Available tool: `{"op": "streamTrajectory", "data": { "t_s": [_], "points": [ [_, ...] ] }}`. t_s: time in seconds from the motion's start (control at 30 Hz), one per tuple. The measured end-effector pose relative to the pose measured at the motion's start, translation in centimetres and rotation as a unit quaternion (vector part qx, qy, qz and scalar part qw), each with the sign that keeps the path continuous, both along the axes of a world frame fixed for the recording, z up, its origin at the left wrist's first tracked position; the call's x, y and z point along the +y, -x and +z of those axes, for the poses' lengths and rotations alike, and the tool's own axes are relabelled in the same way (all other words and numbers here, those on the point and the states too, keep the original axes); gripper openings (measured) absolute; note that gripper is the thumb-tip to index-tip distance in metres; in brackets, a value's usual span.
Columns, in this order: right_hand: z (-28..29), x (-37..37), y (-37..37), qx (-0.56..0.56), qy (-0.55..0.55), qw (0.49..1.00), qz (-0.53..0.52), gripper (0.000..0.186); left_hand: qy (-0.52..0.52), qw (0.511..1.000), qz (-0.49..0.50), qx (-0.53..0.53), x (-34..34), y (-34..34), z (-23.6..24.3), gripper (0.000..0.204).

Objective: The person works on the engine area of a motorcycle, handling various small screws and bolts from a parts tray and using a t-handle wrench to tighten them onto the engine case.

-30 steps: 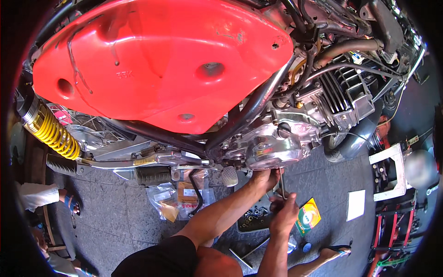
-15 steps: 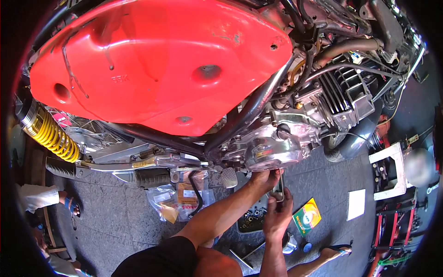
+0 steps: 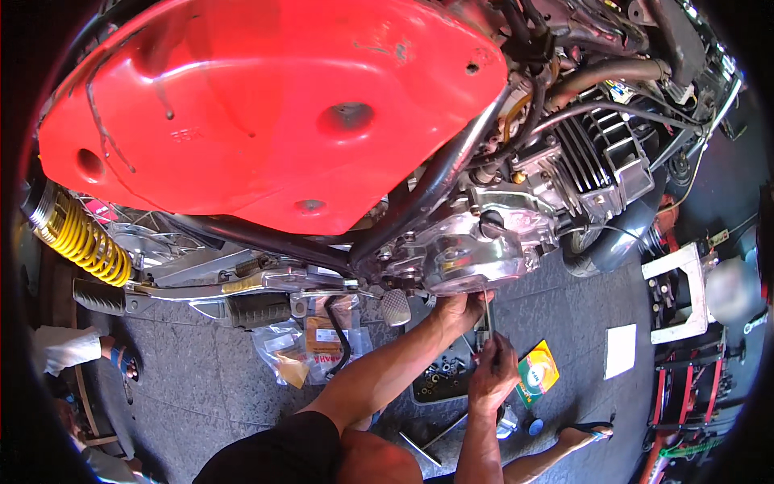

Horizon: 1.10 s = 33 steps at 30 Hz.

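Note:
Under the polished engine cover (image 3: 472, 262), my left hand (image 3: 458, 313) has its fingers closed round the upper part of a thin metal crank-handle wrench (image 3: 487, 310). The wrench's top end meets the lower edge of the cover; the exact contact is hidden by my fingers. Lower down, my right hand (image 3: 495, 373) is closed round the wrench's handle end. Just left of that hand lies a dark tray (image 3: 427, 397) with several small bolts and nuts (image 3: 443, 371).
A motorcycle with a red side panel (image 3: 266, 121) and a foot peg (image 3: 395, 306) fills the upper view. On the floor are plastic parts bags (image 3: 282, 347), a green-yellow packet (image 3: 538, 371), a white sheet (image 3: 620, 352) and a T-handle tool (image 3: 423, 448). A white stand (image 3: 685, 294) stands right.
My right hand has shifted slightly right and down, and the wrench's handle has swung round with it. My left hand stays under the engine. The view has moved slightly.

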State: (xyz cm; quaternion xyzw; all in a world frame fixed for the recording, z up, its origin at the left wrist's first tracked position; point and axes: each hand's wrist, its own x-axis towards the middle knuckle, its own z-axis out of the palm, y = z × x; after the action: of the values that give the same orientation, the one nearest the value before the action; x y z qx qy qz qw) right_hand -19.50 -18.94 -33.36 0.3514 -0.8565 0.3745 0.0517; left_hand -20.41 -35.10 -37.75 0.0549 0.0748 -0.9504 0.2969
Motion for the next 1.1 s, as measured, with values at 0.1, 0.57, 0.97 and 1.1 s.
{"op": "streamTrajectory", "data": {
  "t_s": [0.1,0.57,0.97,1.1],
  "points": [
    [4.1,-1.9,-0.8,-0.392,0.122,0.912,-0.021,0.029,-0.053,0.998,-0.004,-0.032,-0.4,-0.2,0.1,0.026],
    [0.6,-1.7,-1.1,-0.194,0.164,0.967,-0.037,0.032,-0.032,0.999,0.008,-0.008,0.2,-0.7,2.1,0.03],
    [2.6,-2.4,-2.8,-0.166,0.115,0.979,0.001,0.037,0.005,1.0,-0.007,-0.013,-0.2,0.1,-0.5,0.03],
    [2.0,-1.3,-0.4,-0.34,0.148,0.929,0.016,0.039,-0.071,0.995,-0.011,-0.067,-0.2,0.0,1.7,0.027]
  ]
}}
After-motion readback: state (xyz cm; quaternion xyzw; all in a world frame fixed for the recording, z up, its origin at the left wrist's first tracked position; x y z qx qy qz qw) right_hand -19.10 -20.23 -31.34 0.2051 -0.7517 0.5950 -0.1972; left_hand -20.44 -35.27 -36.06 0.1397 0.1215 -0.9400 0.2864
